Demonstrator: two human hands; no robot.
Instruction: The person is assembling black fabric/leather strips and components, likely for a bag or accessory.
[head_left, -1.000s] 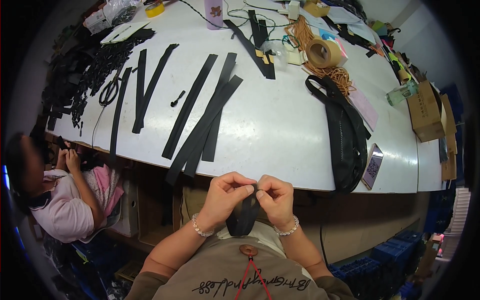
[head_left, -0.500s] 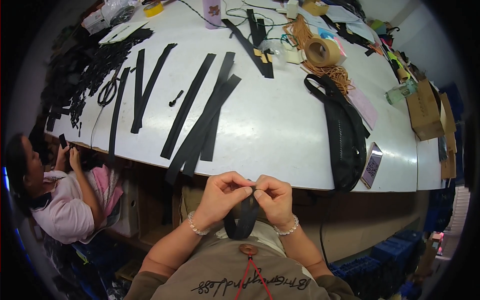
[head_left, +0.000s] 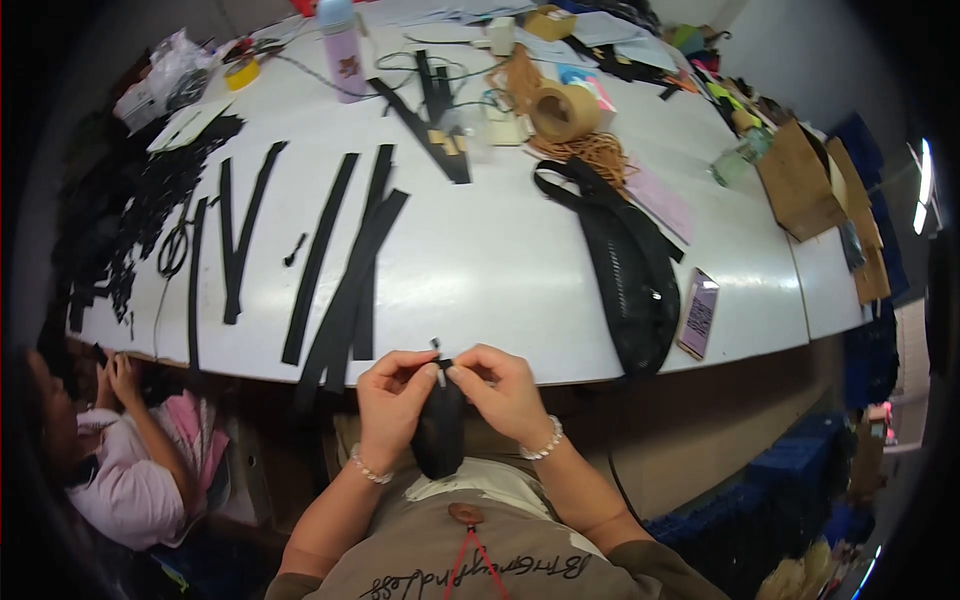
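Note:
My left hand (head_left: 392,398) and my right hand (head_left: 503,396) meet at the table's front edge, thumbs and fingers pinched. Between them is a black zipper tape (head_left: 439,440), bent into a loop that hangs down in front of my shirt. A small dark piece (head_left: 436,344), perhaps a zipper slider, sticks up above the fingertips of my left hand. My right hand grips the tape's end beside it. More black tapes (head_left: 322,258) lie on the table to the left, some crossing each other. A small black part with a tab (head_left: 294,249) lies among them.
A black bag (head_left: 628,270) and a phone (head_left: 698,312) lie at the right. Farther back are a tape roll (head_left: 565,111), brown cord, a bottle (head_left: 342,60) and cables. Scissors (head_left: 173,248) and black scraps (head_left: 100,200) are at the left, where another person (head_left: 140,480) sits.
The view has shifted, so the table sits lower and more to the left. My fingers stay on the tape, and a small dark piece now shows above them.

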